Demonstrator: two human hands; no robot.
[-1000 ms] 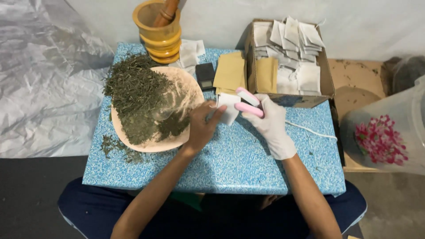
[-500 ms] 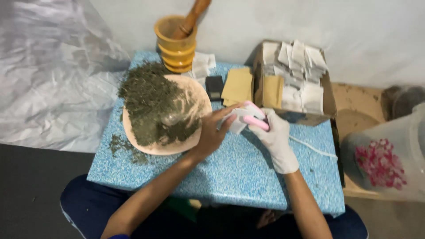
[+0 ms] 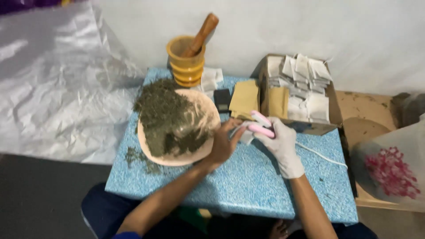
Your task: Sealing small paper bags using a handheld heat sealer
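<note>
— Where's the sachet?

— Over the blue table (image 3: 248, 186), beside the bowl (image 3: 208, 148). My left hand (image 3: 223, 144) pinches the small white sachet (image 3: 244, 135) by its edge; it looks limp, light, tearable.

— And the right?

— My gloved right hand (image 3: 281, 144) is wrapped around the pink sealer (image 3: 262, 125), clamping the sachet's mouth.

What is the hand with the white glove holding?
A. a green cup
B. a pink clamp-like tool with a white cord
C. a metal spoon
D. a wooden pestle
B: the gloved right hand grips a pink clamp-like tool whose white cord trails across the blue speckled table, closed over a small white paper sachet that the bare left hand steadies; the wooden pestle sits in the yellow mortar.
</note>
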